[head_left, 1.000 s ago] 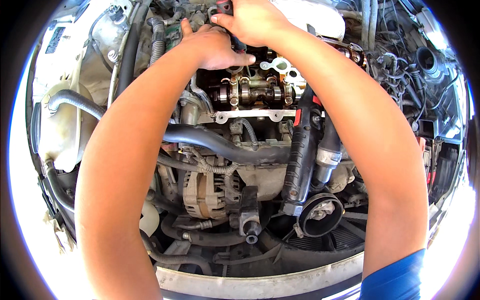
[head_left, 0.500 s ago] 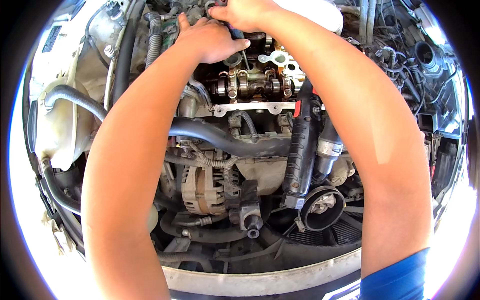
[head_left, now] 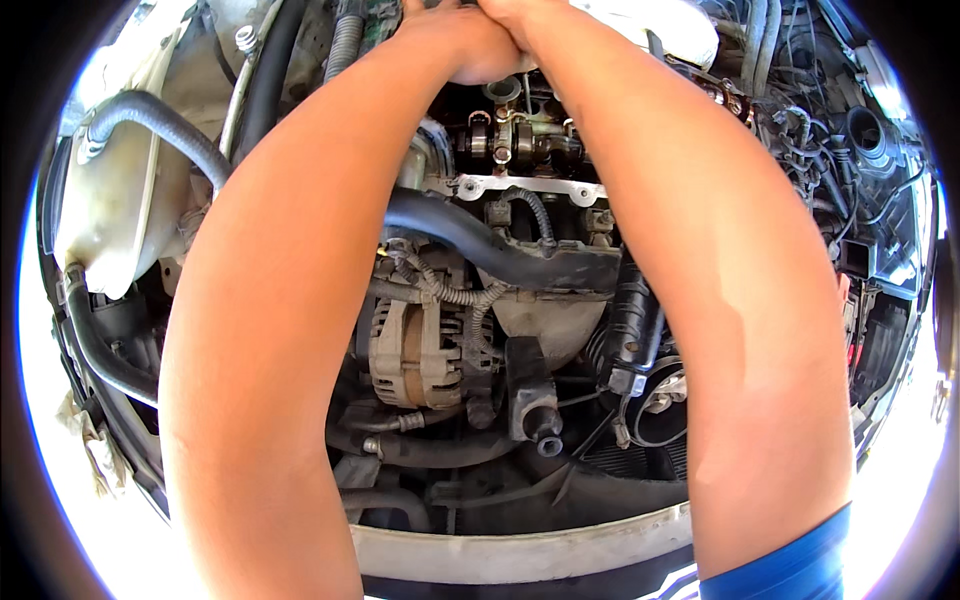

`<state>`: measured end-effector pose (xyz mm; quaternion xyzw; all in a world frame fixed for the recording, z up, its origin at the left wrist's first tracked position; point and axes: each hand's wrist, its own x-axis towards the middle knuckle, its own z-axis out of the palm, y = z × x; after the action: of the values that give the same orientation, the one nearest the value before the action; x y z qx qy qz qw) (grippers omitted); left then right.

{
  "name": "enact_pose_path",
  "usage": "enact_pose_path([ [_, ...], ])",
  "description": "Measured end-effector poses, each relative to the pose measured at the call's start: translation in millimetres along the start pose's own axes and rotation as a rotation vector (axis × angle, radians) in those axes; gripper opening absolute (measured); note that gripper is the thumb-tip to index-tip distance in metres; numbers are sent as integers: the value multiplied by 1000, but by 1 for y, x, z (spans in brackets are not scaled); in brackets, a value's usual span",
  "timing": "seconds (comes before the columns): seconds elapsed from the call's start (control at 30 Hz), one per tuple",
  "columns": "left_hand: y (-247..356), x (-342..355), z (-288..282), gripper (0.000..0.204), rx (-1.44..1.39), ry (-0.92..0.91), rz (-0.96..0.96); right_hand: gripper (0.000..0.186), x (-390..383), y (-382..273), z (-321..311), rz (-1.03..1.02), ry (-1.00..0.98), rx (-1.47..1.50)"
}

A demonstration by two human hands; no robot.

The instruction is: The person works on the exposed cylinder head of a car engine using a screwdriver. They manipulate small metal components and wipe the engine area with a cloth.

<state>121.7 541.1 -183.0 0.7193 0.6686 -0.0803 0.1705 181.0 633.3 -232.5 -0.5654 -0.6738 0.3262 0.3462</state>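
Observation:
Both my arms reach across an open engine bay to the far side of the engine. My left hand [head_left: 468,42] lies at the top edge, above the near end of the exposed camshafts [head_left: 520,140]. Its fingers are mostly cut off by the frame. Against it, slightly to the right, is my right hand [head_left: 515,8], of which only the wrist side shows. Whatever either hand holds is hidden. Below the hands runs the silvery edge of the cylinder head [head_left: 535,188], with bolt holes.
A black ribbed handheld device [head_left: 630,310] stands on the engine under my right forearm. Nearer are an alternator [head_left: 415,355], a thick black hose [head_left: 450,225] and a black block with a round metal end [head_left: 535,400]. A whitish coolant tank [head_left: 120,210] sits left.
My hands have moved farther away and closer together, mostly out past the top edge. My left hand has shifted right, and the whole view has shifted a little.

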Motion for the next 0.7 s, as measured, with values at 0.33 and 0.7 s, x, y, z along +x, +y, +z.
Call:
enact_pose_path([
  [0.33,3,3,-6,67,-9,-40,-9,44,19,13,-1,-139,26,-172],
  [0.7,-8,-6,-10,67,132,-155,51,21,-14,4,1,-50,-64,451],
])
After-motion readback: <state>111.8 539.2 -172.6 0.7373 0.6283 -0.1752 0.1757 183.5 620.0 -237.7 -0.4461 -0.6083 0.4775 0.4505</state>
